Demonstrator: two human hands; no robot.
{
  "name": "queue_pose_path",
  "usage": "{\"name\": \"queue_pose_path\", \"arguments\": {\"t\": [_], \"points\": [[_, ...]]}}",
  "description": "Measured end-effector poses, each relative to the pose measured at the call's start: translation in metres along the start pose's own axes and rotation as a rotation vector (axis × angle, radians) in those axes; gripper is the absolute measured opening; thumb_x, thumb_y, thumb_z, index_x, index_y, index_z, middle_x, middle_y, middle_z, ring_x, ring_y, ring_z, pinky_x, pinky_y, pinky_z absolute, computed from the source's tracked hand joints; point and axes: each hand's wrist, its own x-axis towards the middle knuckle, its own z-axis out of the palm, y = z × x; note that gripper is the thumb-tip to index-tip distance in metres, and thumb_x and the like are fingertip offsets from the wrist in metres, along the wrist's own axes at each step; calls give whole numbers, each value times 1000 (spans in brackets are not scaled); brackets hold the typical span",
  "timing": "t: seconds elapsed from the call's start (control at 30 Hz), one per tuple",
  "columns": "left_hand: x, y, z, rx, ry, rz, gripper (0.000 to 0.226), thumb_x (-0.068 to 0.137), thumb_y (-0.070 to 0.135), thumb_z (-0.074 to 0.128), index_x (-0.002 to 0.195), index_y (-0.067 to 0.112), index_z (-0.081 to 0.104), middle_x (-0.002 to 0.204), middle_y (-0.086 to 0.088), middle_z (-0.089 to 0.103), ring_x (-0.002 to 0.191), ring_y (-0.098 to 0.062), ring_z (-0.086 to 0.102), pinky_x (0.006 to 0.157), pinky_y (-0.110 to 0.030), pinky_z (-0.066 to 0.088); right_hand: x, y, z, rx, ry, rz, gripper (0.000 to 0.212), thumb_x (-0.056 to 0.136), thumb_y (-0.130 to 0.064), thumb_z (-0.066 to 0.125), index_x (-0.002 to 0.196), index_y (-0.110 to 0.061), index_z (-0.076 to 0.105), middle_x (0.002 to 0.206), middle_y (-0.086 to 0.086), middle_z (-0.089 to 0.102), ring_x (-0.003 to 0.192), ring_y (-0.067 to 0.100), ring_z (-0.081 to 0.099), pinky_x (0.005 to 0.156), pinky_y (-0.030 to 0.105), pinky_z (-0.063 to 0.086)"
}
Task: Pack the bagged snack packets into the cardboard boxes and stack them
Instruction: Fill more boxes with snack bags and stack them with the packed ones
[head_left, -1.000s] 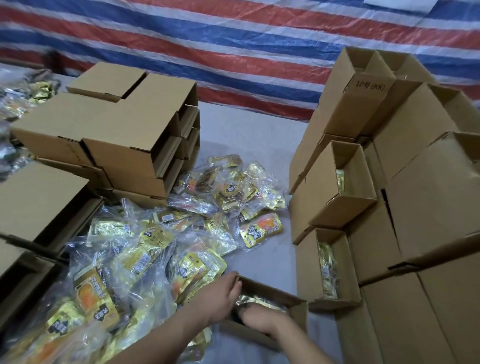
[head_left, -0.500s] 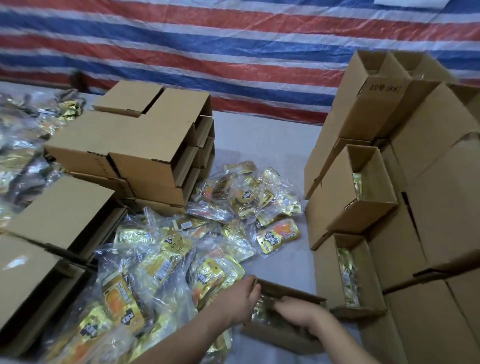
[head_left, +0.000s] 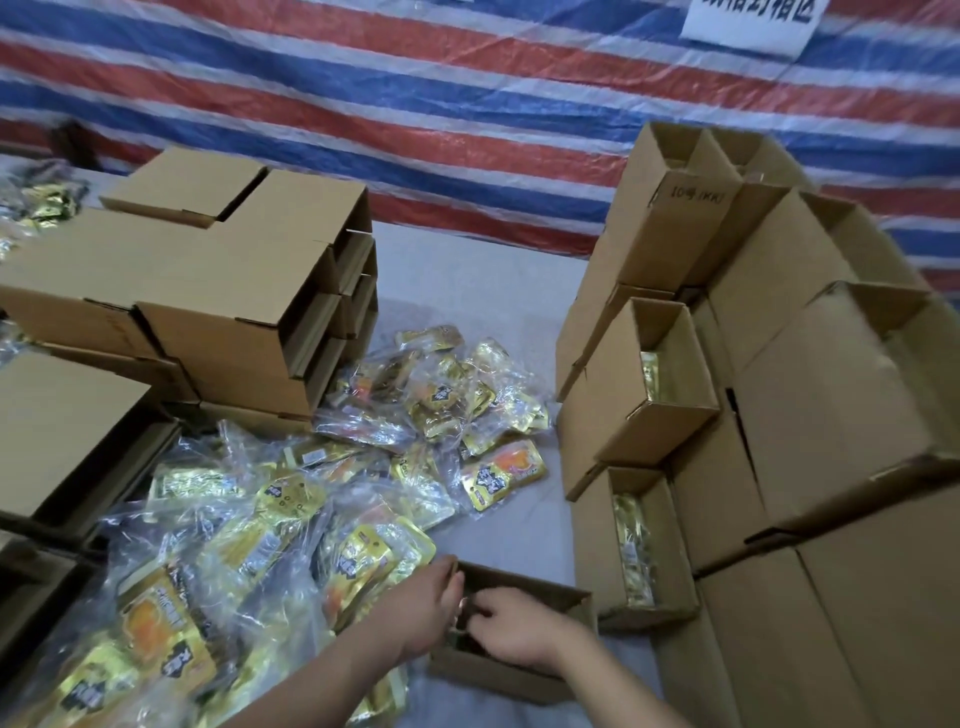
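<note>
A small open cardboard box (head_left: 498, 675) lies at the bottom centre. My left hand (head_left: 423, 608) curls over its left wall, with the fingertips hidden inside. My right hand (head_left: 517, 629) is inside the box, fingers curled on a bag of snack packets, of which only a gold glint (head_left: 462, 607) shows between the hands. A loose pile of gold and orange snack packets in clear bags (head_left: 270, 540) spreads to the left of the box and beyond it.
Open boxes with gold packets inside are stacked on the right (head_left: 644, 415), some tipped toward me. A stack of closed flat boxes (head_left: 234, 312) stands at the back left, more boxes (head_left: 62, 426) at the left edge. A striped tarpaulin (head_left: 467, 104) hangs behind.
My hands have drawn closer together over the box, and the right hand has gone deeper in. The gold bag seen inside the box earlier is now almost covered.
</note>
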Motion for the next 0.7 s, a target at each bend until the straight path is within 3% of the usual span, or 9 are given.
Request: {"name": "queue_pose_path", "arguments": {"t": [0.07,0.13,0.23,0.33,0.4,0.53,0.57,0.63,0.7], "points": [[-2,0,-1,-18,-19,5,31,106,43,30,116,25,53,96,1,65,84,-14,61,72,-30,46,-12,17,-14,-3,239,-49,17,87,-26,50,87,-19,65,85,-7,64,78,11,60,79,35,54],[-5,0,-2,-49,-39,0,29,106,45,30,117,29,52,90,4,64,79,-9,60,68,-26,46,-19,33,-30,-101,398,-101,16,90,-26,54,102,-28,64,103,-14,59,94,6,58,90,30,51],[-3,0,-11,-50,-70,-5,31,106,44,30,123,30,52,96,4,66,89,-12,63,82,-31,50,-15,43,-49,-260,304,-70,47,95,-24,54,142,-24,46,141,-9,45,130,12,45,107,27,38],[3,1,-21,-36,-102,-40,36,107,45,31,134,32,50,112,0,67,103,-17,63,97,-35,49,-9,41,-47,-311,165,5,28,99,-20,46,125,-24,57,126,4,60,111,24,60,88,33,49],[4,4,-24,-87,-76,-84,47,106,49,32,149,32,40,139,-3,58,123,-19,55,108,-33,40,-9,44,-40,-255,192,39,21,100,-20,42,112,-25,59,109,5,64,95,25,63,77,34,50],[-7,10,-16,-203,232,-208,78,97,65,32,158,17,22,163,-4,27,147,-22,30,118,-37,25,-12,53,-27,-124,298,107,23,99,-20,45,118,-22,58,117,8,65,106,29,62,82,31,47],[-12,12,-12,-215,254,-256,84,95,69,32,157,14,22,162,-7,28,146,-24,32,116,-37,28,-12,53,-23,-97,325,122,25,99,-20,46,120,-20,57,120,8,65,111,30,61,85,30,46],[-18,20,-1,-215,110,-318,89,91,77,31,153,14,31,153,-10,44,133,-27,50,103,-33,41,-12,49,-13,-50,371,154,30,98,-16,45,125,-16,58,125,9,65,117,30,59,94,32,47],[-21,31,9,-166,-96,-342,80,89,79,34,140,19,47,129,-10,63,96,-25,67,75,-26,55,-12,45,-2,-26,416,187,32,95,-16,43,124,-17,58,122,8,67,115,30,61,94,34,49]]}}
